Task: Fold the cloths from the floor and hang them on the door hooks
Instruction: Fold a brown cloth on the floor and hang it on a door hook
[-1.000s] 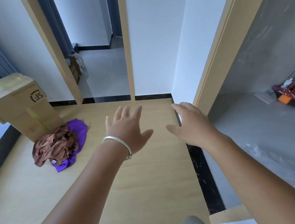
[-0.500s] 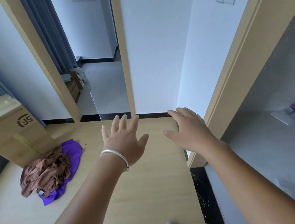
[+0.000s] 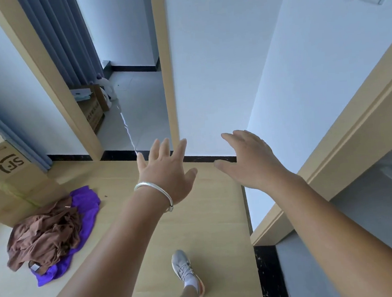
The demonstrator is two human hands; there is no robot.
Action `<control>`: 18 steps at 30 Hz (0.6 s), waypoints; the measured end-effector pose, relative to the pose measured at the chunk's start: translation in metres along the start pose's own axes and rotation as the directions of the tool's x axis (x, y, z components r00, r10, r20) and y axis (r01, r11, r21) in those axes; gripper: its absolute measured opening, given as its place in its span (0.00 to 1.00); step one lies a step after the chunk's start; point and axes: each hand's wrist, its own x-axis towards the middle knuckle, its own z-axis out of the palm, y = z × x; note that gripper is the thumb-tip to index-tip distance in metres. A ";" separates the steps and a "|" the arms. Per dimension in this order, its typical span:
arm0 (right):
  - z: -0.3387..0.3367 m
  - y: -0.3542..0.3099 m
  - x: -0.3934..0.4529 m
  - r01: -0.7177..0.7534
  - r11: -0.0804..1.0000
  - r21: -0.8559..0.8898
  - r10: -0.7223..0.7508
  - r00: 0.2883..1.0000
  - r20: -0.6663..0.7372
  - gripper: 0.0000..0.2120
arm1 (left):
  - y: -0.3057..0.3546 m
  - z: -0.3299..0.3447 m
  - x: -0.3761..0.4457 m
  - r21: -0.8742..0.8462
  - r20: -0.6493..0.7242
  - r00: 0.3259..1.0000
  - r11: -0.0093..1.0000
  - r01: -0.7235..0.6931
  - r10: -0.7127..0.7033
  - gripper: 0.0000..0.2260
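Note:
A crumpled brown cloth lies on the wooden floor at the left, on top of a purple cloth. My left hand, with a silver bangle on the wrist, is stretched forward, fingers spread, holding nothing. My right hand reaches out beside it, fingers straight and empty. Both hands are well to the right of the cloths and apart from them. No door hooks show in this view.
A cardboard box stands just behind the cloths. An open doorway with wooden frames lies ahead, a white wall right of it. Another wooden door frame runs along the right. My grey shoe is on the floor.
I have stepped forward and the view has tilted up; the wall and doorway are closer. The cloths have slid toward the lower left. A shoe has come into view. Both hands stay open.

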 end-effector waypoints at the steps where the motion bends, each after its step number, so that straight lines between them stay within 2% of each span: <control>1: 0.001 0.000 0.021 0.002 1.000 -0.011 -0.002 1.000 0.000 0.34 | -0.005 0.000 0.020 -0.008 0.000 1.000 1.000 0.002 -0.002 0.30; 10: -0.001 -0.034 0.212 0.047 0.996 -0.079 -0.043 0.998 0.043 0.33 | -0.082 -0.021 0.190 -0.083 -0.039 0.997 0.995 0.057 -0.060 0.31; 18: 0.037 -0.103 0.325 0.197 0.980 -0.006 -0.194 0.973 0.125 0.32 | -0.173 -0.032 0.253 -0.126 -0.035 0.972 0.966 0.225 -0.231 0.32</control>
